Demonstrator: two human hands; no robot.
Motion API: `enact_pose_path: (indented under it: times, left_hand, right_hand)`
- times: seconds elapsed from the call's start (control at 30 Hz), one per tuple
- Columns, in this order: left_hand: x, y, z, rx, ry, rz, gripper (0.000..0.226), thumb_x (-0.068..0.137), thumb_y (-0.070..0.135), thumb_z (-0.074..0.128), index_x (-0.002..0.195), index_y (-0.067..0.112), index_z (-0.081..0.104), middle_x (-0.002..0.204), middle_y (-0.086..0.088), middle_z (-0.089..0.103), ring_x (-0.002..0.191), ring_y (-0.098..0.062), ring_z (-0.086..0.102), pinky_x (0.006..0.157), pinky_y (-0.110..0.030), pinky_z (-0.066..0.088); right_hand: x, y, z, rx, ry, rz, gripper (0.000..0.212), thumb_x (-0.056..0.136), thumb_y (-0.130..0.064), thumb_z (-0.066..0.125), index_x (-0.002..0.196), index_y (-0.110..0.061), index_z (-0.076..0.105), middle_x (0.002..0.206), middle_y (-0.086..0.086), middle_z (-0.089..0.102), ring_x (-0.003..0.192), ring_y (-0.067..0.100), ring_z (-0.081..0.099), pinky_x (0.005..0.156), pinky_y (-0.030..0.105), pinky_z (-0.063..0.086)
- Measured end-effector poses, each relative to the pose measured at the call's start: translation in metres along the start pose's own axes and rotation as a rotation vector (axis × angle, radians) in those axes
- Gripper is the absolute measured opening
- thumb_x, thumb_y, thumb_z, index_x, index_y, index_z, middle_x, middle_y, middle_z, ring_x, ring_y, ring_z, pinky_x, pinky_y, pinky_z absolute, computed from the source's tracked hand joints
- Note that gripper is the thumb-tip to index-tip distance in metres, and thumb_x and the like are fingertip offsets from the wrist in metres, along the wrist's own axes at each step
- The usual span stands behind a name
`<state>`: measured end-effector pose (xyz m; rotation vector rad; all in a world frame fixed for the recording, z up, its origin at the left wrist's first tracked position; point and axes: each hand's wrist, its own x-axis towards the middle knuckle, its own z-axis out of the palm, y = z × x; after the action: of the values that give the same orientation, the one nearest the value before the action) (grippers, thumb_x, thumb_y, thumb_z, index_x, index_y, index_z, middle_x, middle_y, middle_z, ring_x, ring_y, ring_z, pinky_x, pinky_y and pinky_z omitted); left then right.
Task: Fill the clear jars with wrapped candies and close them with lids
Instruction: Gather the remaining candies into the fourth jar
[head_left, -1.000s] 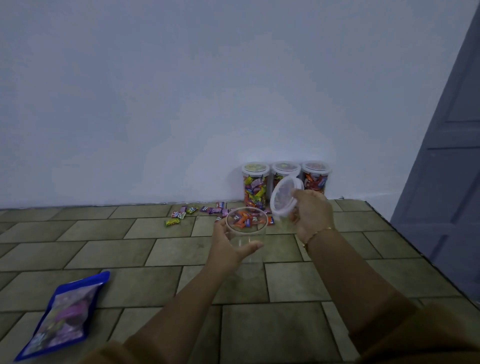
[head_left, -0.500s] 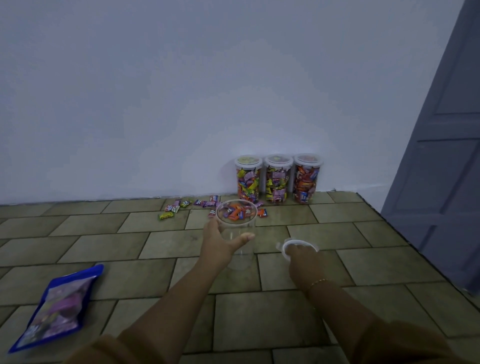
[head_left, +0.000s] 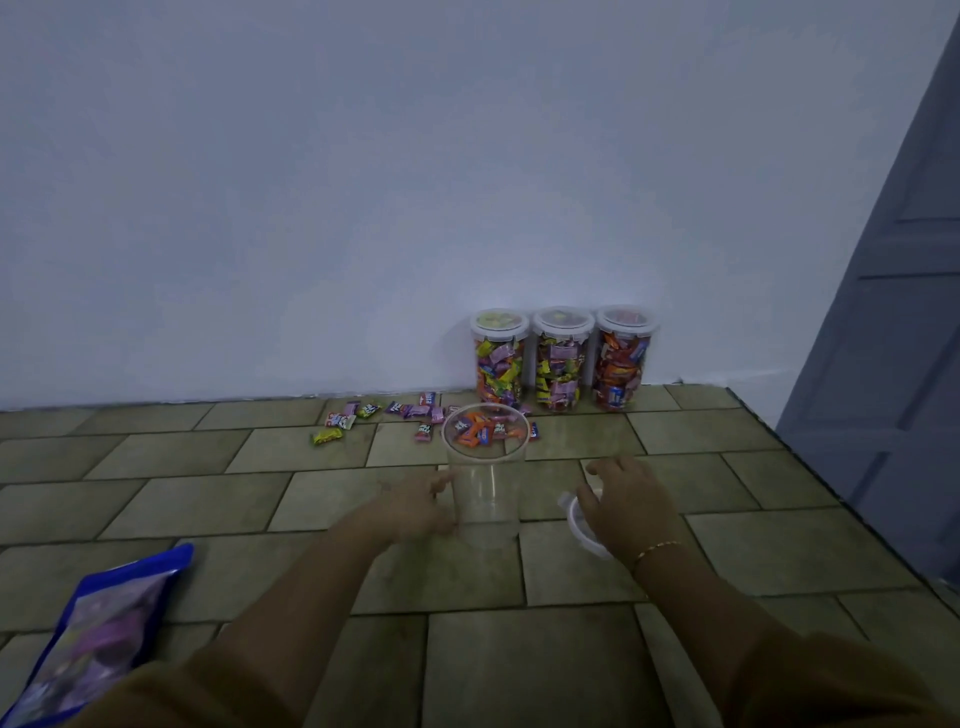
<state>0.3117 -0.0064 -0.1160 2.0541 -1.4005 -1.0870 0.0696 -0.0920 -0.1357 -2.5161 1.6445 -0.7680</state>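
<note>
So from the head cam we're looking down at a tiled floor (head_left: 311, 499) with three filled jars (head_left: 561, 358) sitting lidded against the far wall, so that part's looking done. The fourth one, an empty clear jar (head_left: 485, 483), is standing upright in the middle, near us, with nothing in it yet as far as we're seeing; the colours showing through its rim are loose candies (head_left: 415, 415) lying on the floor behind it. Our left hand (head_left: 415, 506) is touching the jar's left side, fingers loosely curled against the wall, though it's blurry and we're not able to tell if it's really gripping. Our right hand (head_left: 623, 506) is resting over the lid (head_left: 579, 525) on the floor just right of the jar, fingers spread and relaxed. So filling and lidding this jar is what's left.

The lid is mostly hiding under the hand. A blue candy bag (head_left: 98, 618) near left is getting cut off by the frame edge, and its print is too smeared to read.
</note>
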Motion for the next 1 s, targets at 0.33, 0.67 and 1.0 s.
enact_pose_path:
  times: [0.33, 0.67, 1.0]
  left_hand:
    - [0.08, -0.027, -0.024, 0.144, 0.428, -0.066, 0.059, 0.088, 0.042, 0.059, 0.137, 0.012, 0.047, 0.14, -0.01, 0.046, 0.118, -0.024, 0.051, 0.09, -0.031, 0.045]
    - [0.139, -0.017, -0.021, 0.463, 0.41, -0.126, 0.106, 0.07, 0.079, 0.054, 0.15, 0.033, 0.002, 0.154, -0.01, 0.018, 0.138, -0.033, 0.024, 0.106, -0.047, 0.033]
    - [0.149, -0.005, -0.024, 0.821, 0.311, -0.025, 0.089, 0.074, 0.085, 0.028, 0.147, 0.044, 0.0, 0.148, -0.012, 0.022, 0.133, -0.034, 0.033, 0.098, -0.042, 0.044]
  right_hand:
    - [0.076, -0.01, 0.016, -0.06, -0.38, -0.059, 0.04, 0.096, -0.022, 0.043, 0.135, -0.013, 0.045, 0.143, 0.007, 0.038, 0.123, 0.025, 0.046, 0.097, 0.03, 0.038]
    - [0.135, -0.023, 0.07, 0.118, -0.586, -0.159, 0.073, 0.085, -0.053, 0.057, 0.145, -0.046, 0.016, 0.157, 0.007, 0.004, 0.138, 0.034, 0.027, 0.11, 0.042, 0.033]
    - [0.158, -0.038, 0.095, -0.192, -0.649, -0.245, 0.067, 0.085, -0.073, 0.027, 0.144, -0.053, 0.003, 0.155, 0.016, 0.003, 0.135, 0.041, 0.022, 0.11, 0.046, 0.027]
